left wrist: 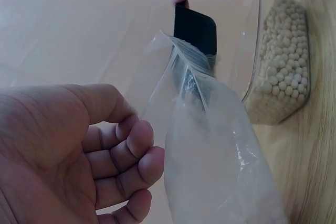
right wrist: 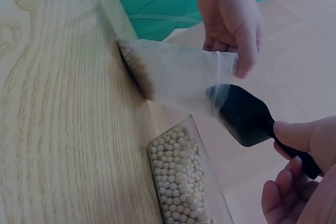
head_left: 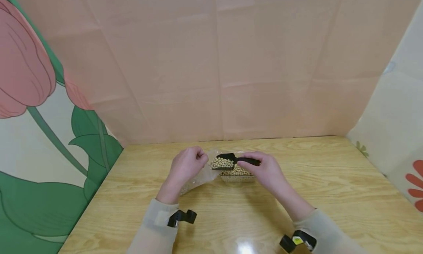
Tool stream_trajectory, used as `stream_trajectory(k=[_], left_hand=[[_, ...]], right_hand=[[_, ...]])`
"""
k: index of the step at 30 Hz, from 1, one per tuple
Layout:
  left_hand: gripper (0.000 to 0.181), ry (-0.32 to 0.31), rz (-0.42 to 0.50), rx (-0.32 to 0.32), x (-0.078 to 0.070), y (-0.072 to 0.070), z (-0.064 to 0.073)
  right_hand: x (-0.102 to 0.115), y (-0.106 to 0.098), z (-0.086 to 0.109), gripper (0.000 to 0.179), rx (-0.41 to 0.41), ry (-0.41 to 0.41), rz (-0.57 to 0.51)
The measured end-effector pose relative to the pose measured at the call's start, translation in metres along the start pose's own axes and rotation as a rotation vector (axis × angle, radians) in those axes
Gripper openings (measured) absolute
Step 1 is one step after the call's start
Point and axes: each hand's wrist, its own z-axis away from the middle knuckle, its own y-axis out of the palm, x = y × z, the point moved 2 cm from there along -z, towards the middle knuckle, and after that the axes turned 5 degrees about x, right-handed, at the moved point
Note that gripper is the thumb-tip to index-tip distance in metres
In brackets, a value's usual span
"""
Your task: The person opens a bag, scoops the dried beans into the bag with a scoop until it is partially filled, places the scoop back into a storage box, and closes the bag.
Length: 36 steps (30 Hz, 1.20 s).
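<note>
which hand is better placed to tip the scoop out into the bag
Probably the right hand: it grips the black scoop, loaded with beans, its tip inside the plastic bag. The left hand is busy pinching the bag's edge.

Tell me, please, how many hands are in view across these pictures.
2: the left hand, pinching the rim of the plastic bag, and the right hand, holding the black scoop, its blade partly in the bag's mouth. None seems hidden.

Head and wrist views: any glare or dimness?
Head: bright glare on the tabletop at the bottom edge; left wrist: dimmer, small highlights on the plastic bag; right wrist: also dim, the black scoop showing little surface detail.
</note>
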Motion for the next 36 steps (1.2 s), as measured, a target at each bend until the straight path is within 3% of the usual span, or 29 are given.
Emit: stream_trajectory(k=[9, 17, 23, 29, 36], left_hand=[[0.020, 0.000, -0.006, -0.004, 0.000, -0.002, -0.002], [0.022, 0.005, -0.002, -0.005, 0.001, -0.002, -0.002], [0.022, 0.009, -0.008, -0.011, 0.002, -0.002, -0.002], [0.022, 0.016, 0.006, -0.011, 0.002, -0.002, -0.001], [0.022, -0.001, 0.010, -0.009, 0.002, -0.002, 0.000]], right_hand=[[0.007, 0.001, 0.003, 0.023, -0.059, -0.126, 0.138], [0.019, 0.006, 0.009, 0.023, -0.153, -0.300, 0.342], [0.023, 0.009, 0.012, 0.025, -0.217, -0.406, 0.418], [0.022, 0.009, 0.013, 0.026, -0.221, -0.403, 0.401], [0.021, -0.004, 0.014, 0.021, -0.154, -0.265, 0.245]])
